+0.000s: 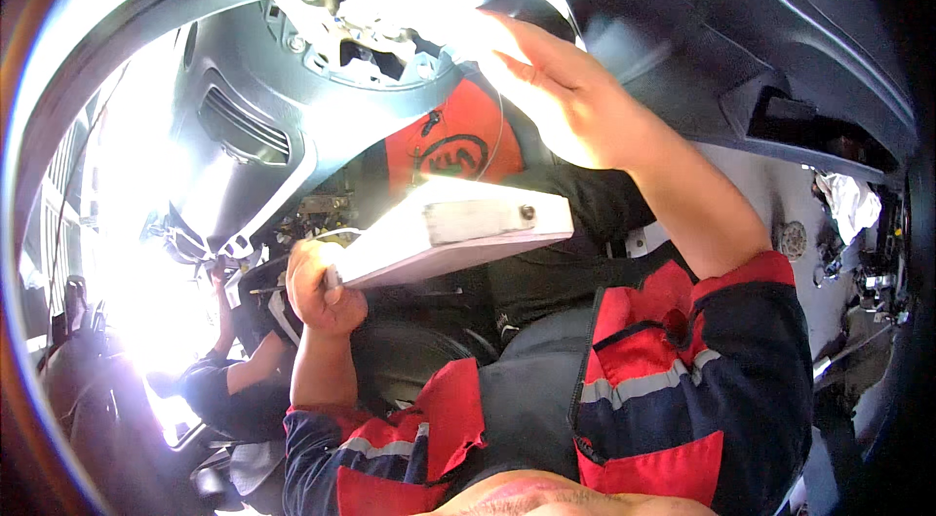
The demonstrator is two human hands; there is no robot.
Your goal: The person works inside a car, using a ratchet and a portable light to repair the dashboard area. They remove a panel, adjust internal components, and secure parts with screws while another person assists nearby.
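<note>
My left hand is closed around the near left end of a long white box-like thing. Its flat side faces up and a small dark round spot sits near its right end; I cannot make out its kind. Raised at the dashboard, my right hand reaches to the right edge of a round opening. Strong glare washes out its fingertips, so what they touch or hold is hidden. A thin wire hangs down just below that hand.
A dashboard air vent is left of the opening. Below it lies red fabric with a dark oval print. Another person's arm is at the left, beside bright glare. A dark trim panel with a recess curves along the right.
</note>
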